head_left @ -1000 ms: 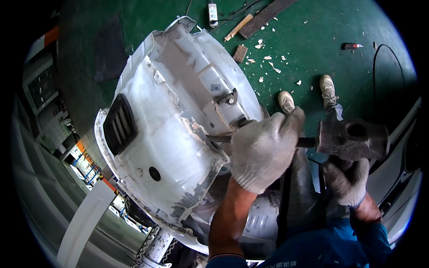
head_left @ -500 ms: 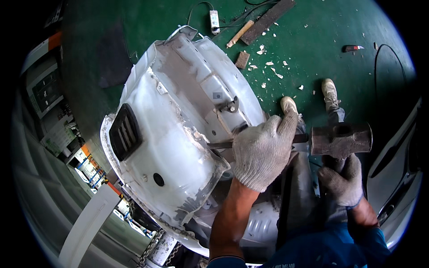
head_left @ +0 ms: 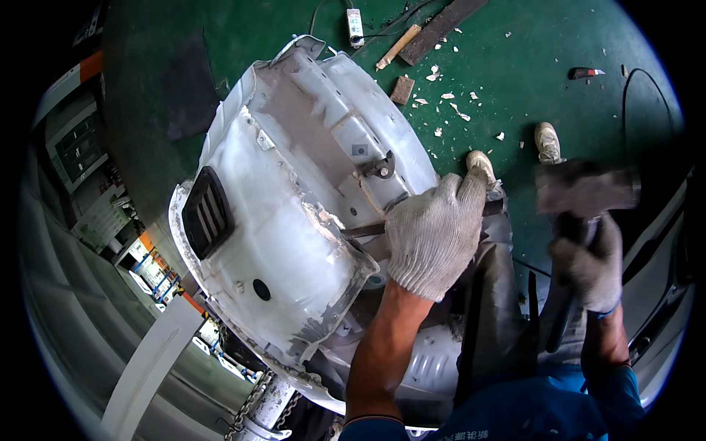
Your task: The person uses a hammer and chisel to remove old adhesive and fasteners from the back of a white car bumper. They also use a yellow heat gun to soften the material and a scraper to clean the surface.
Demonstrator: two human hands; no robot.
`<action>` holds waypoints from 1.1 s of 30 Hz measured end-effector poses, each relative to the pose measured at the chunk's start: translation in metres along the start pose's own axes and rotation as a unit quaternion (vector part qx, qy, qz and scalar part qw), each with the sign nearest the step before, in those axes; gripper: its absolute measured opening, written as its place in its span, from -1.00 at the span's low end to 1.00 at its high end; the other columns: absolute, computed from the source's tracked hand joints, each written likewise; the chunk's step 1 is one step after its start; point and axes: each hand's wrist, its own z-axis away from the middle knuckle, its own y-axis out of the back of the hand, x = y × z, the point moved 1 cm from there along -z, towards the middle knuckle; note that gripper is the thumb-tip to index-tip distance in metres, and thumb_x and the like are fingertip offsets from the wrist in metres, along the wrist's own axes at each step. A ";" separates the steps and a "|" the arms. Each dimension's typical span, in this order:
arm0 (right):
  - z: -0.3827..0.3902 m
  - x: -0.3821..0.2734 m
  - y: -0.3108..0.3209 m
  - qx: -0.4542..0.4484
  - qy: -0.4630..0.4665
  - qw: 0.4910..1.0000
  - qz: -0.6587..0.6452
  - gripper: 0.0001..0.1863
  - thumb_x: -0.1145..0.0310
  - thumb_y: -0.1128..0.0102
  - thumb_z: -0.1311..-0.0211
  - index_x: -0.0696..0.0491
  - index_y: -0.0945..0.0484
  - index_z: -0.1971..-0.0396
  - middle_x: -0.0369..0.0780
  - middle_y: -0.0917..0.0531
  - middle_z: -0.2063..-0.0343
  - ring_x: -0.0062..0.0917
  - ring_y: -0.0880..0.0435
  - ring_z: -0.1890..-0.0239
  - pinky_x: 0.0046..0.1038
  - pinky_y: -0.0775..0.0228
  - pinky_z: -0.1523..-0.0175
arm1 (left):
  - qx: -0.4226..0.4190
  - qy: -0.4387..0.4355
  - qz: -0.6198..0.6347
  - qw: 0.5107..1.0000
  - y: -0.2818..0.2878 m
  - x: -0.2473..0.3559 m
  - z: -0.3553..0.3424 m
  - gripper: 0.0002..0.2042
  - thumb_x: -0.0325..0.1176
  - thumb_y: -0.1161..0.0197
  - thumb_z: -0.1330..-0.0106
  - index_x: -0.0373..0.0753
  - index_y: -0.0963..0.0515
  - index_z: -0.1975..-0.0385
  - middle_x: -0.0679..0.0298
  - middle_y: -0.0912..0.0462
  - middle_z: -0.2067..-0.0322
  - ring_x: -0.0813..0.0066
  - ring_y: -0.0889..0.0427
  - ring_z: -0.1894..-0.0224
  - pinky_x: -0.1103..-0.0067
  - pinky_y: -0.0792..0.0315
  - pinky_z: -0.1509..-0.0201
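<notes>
Through the head camera I have the left hand (head_left: 434, 239), in an off-white knitted glove, clamped around a dark, straight metal bar (head_left: 495, 207). The bar runs crosswise through the fist: its thick butt sticks out on the right, and its thinner end sticks out on the left, lying at the ragged right edge of a large, curved, white-painted car body panel (head_left: 272, 213), just above that panel's lower right corner. From here I cannot tell whether the tip bites into the metal.

I have the right hand (head_left: 594, 268), in a similar glove, wrapped around the handle of a heavy, blocky, dark grey metal hammer (head_left: 588, 189). The hammer's head sits above that fist, blurred, level with the butt of the bar and to its right; I see a gap between them.

Near the panel's left edge I make out a black louvred plastic vent (head_left: 209, 213). On the dark green floor (head_left: 515, 66), toward its far edge, I see a white power strip (head_left: 354, 28), a long dark brown plank (head_left: 445, 31) and a small brown block (head_left: 402, 90).
</notes>
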 end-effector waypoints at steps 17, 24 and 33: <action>-0.014 0.026 0.018 0.087 0.018 0.994 0.062 -0.60 0.25 -0.34 -0.25 0.19 -0.49 0.05 -0.33 -0.51 0.62 -0.70 -0.41 0.75 -0.63 -0.22 0.67 | 0.129 -0.095 0.066 0.985 0.013 0.007 0.023 -0.63 -0.32 -0.22 -0.34 -0.25 -0.61 -0.12 0.14 -0.63 0.35 0.42 -0.61 0.59 0.50 -0.51 0.61; -0.014 0.022 0.016 0.089 -0.007 0.987 0.135 -0.70 0.30 -0.29 -0.21 0.14 -0.50 0.15 -0.39 -0.44 0.60 -0.75 -0.34 0.67 -0.67 -0.16 0.58 | 0.270 -0.061 0.132 0.952 0.001 -0.020 0.037 -0.85 -0.26 -0.37 -0.35 -0.18 -0.61 0.26 0.31 -0.50 0.58 0.63 -0.39 0.72 0.60 -0.22 0.74; -0.013 0.020 0.006 0.065 0.011 0.982 0.180 -0.69 0.30 -0.29 -0.12 0.14 -0.52 0.19 -0.38 -0.49 0.52 -0.74 -0.38 0.55 -0.62 -0.25 0.45 | 0.275 -0.070 0.206 0.936 0.012 -0.007 0.066 -0.80 -0.15 -0.44 -0.33 -0.11 -0.64 0.36 0.40 -0.35 0.65 0.61 -0.31 0.72 0.58 -0.16 0.69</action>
